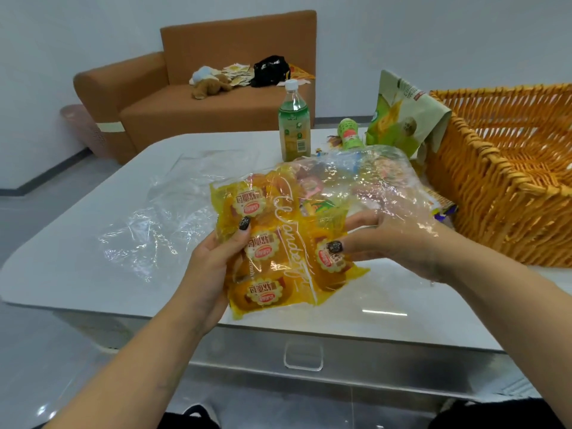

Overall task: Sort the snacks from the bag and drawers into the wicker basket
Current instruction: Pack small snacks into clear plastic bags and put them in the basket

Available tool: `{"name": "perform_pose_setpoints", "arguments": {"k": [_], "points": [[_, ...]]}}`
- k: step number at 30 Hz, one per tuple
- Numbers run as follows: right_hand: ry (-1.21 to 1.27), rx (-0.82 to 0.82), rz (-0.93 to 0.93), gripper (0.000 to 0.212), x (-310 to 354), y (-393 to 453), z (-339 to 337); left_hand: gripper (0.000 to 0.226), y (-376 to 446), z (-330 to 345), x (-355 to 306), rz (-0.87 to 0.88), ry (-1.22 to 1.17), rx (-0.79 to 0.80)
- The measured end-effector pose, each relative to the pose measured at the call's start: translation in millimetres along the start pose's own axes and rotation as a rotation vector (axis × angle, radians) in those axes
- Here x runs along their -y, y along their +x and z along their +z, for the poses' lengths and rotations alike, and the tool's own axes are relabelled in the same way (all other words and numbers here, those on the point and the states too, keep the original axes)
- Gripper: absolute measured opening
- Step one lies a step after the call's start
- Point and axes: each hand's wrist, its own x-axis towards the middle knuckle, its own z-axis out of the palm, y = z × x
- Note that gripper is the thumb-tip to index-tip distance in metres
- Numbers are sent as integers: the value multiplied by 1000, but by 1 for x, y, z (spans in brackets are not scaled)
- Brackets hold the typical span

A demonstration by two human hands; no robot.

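yellow bread packets [272, 258] sit in the clear plastic bag [356, 187], held above the white table [93, 227]. left hand [213, 261] grips the packets through the film, thumb on top; right hand [387, 239], inside the bag, pinches a packet. to do it well, hold the bag mouth steady, draw packets out together, then carry them right to the wicker basket [495, 193].

sofa [198, 97] brown, behind table | on its seat: stuffed toy [208, 87], black bag [270, 70], papers [236, 74]
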Motion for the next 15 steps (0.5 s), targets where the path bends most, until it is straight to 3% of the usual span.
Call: {"name": "perform_pose_setpoints", "arguments": {"k": [4, 7, 10, 15], "points": [[5, -35, -95, 90, 23, -20, -1, 49, 2, -1, -3, -36, -118, -12], [198, -42, -258, 68, 45, -42, -15, 38, 6, -4, -10, -49, -269, -47], [349, -160, -383, 54, 50, -50, -28, 37, 9, -11, -20, 7, -357, -93], [250, -298, -248, 28, 28, -28, -19, 40, 14, -21, -35, 84, -450, -174]]}}
